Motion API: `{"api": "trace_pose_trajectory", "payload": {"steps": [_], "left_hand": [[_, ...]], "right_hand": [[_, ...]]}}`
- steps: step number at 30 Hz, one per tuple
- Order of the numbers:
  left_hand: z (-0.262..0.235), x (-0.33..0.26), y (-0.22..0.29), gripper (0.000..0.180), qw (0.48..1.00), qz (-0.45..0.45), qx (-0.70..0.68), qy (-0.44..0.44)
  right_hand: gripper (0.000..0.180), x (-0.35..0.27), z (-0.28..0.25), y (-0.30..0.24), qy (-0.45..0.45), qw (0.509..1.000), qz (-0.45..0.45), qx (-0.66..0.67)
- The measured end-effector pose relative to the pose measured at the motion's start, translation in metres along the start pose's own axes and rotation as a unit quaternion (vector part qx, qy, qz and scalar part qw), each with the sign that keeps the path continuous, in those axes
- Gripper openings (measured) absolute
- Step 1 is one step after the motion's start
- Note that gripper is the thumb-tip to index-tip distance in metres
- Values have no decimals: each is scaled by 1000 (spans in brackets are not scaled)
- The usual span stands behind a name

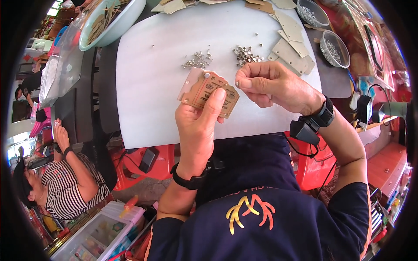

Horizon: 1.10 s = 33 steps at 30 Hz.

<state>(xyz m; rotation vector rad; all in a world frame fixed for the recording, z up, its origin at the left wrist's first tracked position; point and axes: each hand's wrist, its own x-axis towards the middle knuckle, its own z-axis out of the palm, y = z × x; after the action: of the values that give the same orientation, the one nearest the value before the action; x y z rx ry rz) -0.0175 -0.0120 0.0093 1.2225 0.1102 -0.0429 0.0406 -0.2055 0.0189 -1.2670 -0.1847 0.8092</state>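
Note:
My left hand (194, 130) grips a tan printed card (201, 90) with a pale piece behind it, thumb pressed on the front. Small holes run near the card's edges, and a round silvery cap (207, 75) sits at its top. Just right of the card, my right hand (278, 85) pinches a tiny silvery rivet piece (237, 83) between thumb and forefinger; it is partly hidden. Beyond the hands lie two small heaps on the white sheet: slim silver rivet parts (198, 60) at left and round metal caps (246, 55) at right.
Flat tan pieces (289, 54) lie along the far and right edges of the white sheet (152, 95). Two clear bowls of metal bits (332, 50) stand at far right. A pale basin (111, 32) holds brown strips. Another person (76, 182) sits at left.

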Motion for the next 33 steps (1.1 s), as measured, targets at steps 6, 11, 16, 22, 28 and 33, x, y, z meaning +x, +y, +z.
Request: {"api": "trace_pose_trajectory", "payload": {"steps": [6,11,16,22,28,33], "left_hand": [[1,-1,-3,27,1000,-1,-9,5],[1,0,-6,26,1000,6,3,6],[2,0,-8,26,1000,26,14,8],[3,1,-9,26,999,42,13,-4],[4,-1,-8,28,998,64,25,-11],[7,-1,-13,28,995,83,60,6]], "right_hand": [[20,0,0,6,-15,1000,-21,-8],[19,-4,7,2,42,982,-92,-158],[12,-3,12,13,119,933,-196,-276],[7,-4,18,12,155,874,-271,-371],[7,0,20,14,171,877,-266,-361],[7,-1,22,14,174,862,-292,-377]]}}
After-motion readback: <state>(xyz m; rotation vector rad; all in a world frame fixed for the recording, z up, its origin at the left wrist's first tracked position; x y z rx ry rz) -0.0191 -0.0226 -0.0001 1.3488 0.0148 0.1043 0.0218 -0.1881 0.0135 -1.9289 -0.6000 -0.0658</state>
